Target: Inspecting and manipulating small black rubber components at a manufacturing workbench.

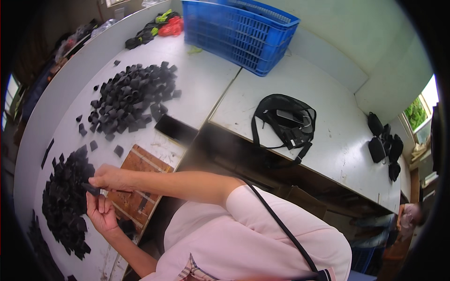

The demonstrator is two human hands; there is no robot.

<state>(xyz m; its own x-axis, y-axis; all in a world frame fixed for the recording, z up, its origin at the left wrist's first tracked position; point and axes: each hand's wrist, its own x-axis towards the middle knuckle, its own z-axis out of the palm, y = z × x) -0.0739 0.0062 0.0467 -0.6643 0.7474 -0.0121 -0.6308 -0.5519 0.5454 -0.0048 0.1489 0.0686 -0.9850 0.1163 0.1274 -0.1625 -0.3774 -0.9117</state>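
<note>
Between my two hands is a small black piece (pixel 92 189), flat and bent, of a material I cannot make out. My right hand (pixel 108 178) comes across from the right and pinches it from above. From below, my left hand (pixel 102 216) has its thumb and curled fingers at the same piece. A thin dark strip with a pale bit shows beside the right-hand fingers; its kind is unclear. Both hands are above the table edge, next to a heap of flat black pieces (pixel 68 201). Farther off lies a second heap of curled, tube-like black pieces (pixel 133 96).
A worn brown board (pixel 143 171) lies beneath my forearm. A blue plastic crate (pixel 234 35) stands at the back, with red and black bundles (pixel 171 27) to its left. On the right-hand table are a black mesh bag (pixel 286 122) and several black pouches (pixel 377 150). Another person (pixel 408 220) is at far right.
</note>
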